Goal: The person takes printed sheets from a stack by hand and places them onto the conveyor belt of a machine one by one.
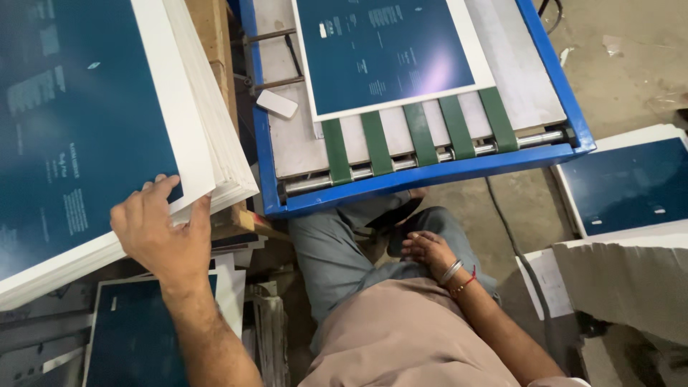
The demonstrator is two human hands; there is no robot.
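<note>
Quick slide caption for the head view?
Left hand grips printed sheet stack; right hand rests on knee beside blue conveyor table.

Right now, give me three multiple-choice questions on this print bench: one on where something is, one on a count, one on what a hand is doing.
1. Where does the printed sheet lie?
A. on the blue-framed machine table
B. on the floor
C. on the person's lap

2. How many green belts run under it?
A. two
B. five
C. eight

3. What is the left hand doing?
A. hanging free
B. gripping the corner of the sheet stack
C. holding a tool

Answers:
1 A, the sheet rests on the grey bed.
2 B, five strips show.
3 B, fingers curl over the stack's corner; the right hand rests on the thigh.
</note>
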